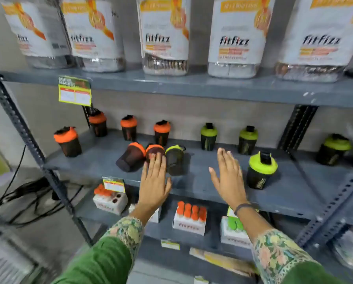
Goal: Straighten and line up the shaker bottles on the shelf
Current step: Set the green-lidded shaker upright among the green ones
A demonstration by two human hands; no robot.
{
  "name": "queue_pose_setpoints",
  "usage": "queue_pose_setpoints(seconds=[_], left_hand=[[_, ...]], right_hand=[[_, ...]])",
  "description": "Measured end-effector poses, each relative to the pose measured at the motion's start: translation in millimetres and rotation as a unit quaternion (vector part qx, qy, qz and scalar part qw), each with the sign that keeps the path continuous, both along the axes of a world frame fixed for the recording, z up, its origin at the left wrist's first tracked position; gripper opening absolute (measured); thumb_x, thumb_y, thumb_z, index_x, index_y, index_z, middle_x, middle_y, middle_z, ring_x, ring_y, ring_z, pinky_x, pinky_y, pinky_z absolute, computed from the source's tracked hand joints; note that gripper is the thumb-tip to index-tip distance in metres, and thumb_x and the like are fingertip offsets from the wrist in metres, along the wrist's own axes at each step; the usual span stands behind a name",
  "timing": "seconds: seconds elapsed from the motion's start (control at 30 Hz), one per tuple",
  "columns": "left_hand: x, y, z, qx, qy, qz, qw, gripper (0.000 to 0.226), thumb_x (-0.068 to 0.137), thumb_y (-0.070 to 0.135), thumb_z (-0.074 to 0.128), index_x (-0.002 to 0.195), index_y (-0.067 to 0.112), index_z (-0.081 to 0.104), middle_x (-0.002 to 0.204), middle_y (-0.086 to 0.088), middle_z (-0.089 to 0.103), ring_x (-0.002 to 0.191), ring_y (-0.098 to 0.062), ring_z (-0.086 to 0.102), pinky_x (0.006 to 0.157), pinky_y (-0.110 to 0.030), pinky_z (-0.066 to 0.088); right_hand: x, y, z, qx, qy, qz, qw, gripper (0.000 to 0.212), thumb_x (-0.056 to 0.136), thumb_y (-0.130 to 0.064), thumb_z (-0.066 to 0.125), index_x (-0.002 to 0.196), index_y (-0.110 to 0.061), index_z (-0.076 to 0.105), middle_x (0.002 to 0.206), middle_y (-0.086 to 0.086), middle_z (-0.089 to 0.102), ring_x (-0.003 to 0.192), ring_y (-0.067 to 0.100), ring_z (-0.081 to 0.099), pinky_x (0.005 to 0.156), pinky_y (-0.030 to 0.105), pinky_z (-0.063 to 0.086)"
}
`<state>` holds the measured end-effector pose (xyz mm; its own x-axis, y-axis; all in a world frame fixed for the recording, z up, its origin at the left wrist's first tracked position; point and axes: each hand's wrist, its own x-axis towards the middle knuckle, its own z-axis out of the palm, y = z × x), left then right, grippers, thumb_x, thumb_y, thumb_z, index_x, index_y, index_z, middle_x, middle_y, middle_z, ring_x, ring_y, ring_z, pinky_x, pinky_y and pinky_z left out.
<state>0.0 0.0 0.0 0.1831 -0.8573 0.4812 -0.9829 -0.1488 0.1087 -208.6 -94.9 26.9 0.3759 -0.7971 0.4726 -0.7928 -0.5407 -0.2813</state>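
Observation:
Black shaker bottles stand scattered on the grey middle shelf [212,187]. Orange-lidded ones stand at the left [67,141] and along the back [128,128]. Green-lidded ones stand at the back right [208,136] and near the front [261,171]. Three bottles lie tipped over in the middle: two orange-lidded [131,156] [154,151] and one green-lidded [174,159]. My left hand [154,181] is flat and open, fingertips over the middle tipped bottle. My right hand [228,177] is open above bare shelf, between the tipped green bottle and the front green one.
Large FitFizz jars [164,35] fill the shelf above. Boxes of small orange-capped bottles [190,218] sit on the shelf below. Slotted metal uprights [18,124] frame the rack; black cables [28,193] lie on the floor at left.

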Motion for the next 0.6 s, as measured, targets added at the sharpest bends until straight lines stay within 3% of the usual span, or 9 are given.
queue_pose_setpoints(seconds=[0.07,0.13,0.2,0.3,0.33,0.37,0.47,0.6], left_hand=[[16.0,-10.6,-24.4,0.038,0.045,0.033,0.998,0.064,0.084,0.035,0.035,0.135,-0.003,0.041,0.143,-0.023,0.04,0.133,-0.036,0.036,0.104,-0.053,0.035],[29.4,-21.7,-49.6,0.105,0.071,0.036,0.991,0.063,0.084,0.037,0.034,0.129,-0.004,0.048,0.134,-0.023,0.05,0.124,-0.038,0.048,0.091,-0.058,0.045],[36.9,-38.9,-60.7,0.142,0.061,-0.008,0.988,0.061,0.086,0.039,0.035,0.128,-0.003,0.05,0.132,-0.02,0.054,0.12,-0.035,0.052,0.088,-0.054,0.049],[47.3,-58.2,-76.9,0.151,0.024,-0.061,0.986,0.063,0.091,0.044,0.03,0.129,-0.002,0.05,0.133,-0.018,0.053,0.122,-0.03,0.051,0.095,-0.048,0.047],[49.7,-59.7,-83.4,0.161,0.023,-0.065,0.985,0.066,0.094,0.047,0.024,0.128,-0.002,0.051,0.133,-0.017,0.054,0.122,-0.03,0.052,0.098,-0.045,0.045],[50.4,-59.7,-89.8,0.172,0.022,-0.067,0.983,0.07,0.095,0.05,0.017,0.128,-0.001,0.051,0.133,-0.017,0.054,0.122,-0.029,0.051,0.102,-0.042,0.04],[49.0,-59.6,-100.7,0.174,0.042,-0.059,0.982,0.075,0.095,0.055,0.011,0.131,0.001,0.048,0.137,-0.016,0.05,0.126,-0.03,0.047,0.106,-0.04,0.024],[47.5,-61.1,-101.1,0.165,0.063,-0.055,0.983,0.073,0.096,0.053,0.012,0.132,0.001,0.048,0.137,-0.016,0.05,0.127,-0.029,0.046,0.106,-0.04,0.024]], right_hand=[[18.2,-17.5,-10.9,0.194,-0.018,0.047,0.98,0.065,0.093,-0.035,0.047,0.147,-0.006,0.022,0.153,0.018,0.031,0.142,0.032,0.029,0.114,0.043,0.029],[35.5,-36.3,-15.7,0.402,0.013,0.069,0.913,0.071,0.092,-0.035,0.051,0.148,-0.006,0.017,0.158,0.014,0.021,0.143,0.028,0.026,0.113,0.034,0.026],[56.9,-56.7,-19.1,0.51,0.026,0.053,0.858,0.075,0.09,-0.044,0.05,0.148,-0.01,0.018,0.157,0.005,0.024,0.141,0.025,0.03,0.107,0.034,0.034],[94.1,-82.4,-19.3,0.576,-0.106,0.03,0.81,0.074,0.082,-0.062,0.048,0.136,-0.011,0.038,0.124,0.011,0.051,0.105,0.023,0.055,0.085,0.034,0.045],[107.4,-89.0,-19.2,0.592,-0.161,0.023,0.79,0.075,0.08,-0.065,0.046,0.131,-0.01,0.042,0.117,0.018,0.055,0.099,0.027,0.058,0.084,0.035,0.047],[121.3,-94.7,-18.5,0.599,-0.194,0.014,0.777,0.079,0.08,-0.067,0.045,0.133,-0.009,0.042,0.125,0.022,0.054,0.106,0.032,0.058,0.088,0.038,0.048],[156.7,-100.1,-17.4,0.601,-0.212,-0.015,0.77,0.076,0.076,-0.072,0.047,0.134,-0.022,0.044,0.139,0.004,0.049,0.118,0.028,0.052,0.086,0.037,0.048],[178.3,-102.7,-24.5,0.603,-0.221,-0.021,0.766,0.065,0.08,-0.043,0.067,0.132,-0.011,0.046,0.142,0.005,0.05,0.125,0.027,0.051,0.082,0.033,0.042]])
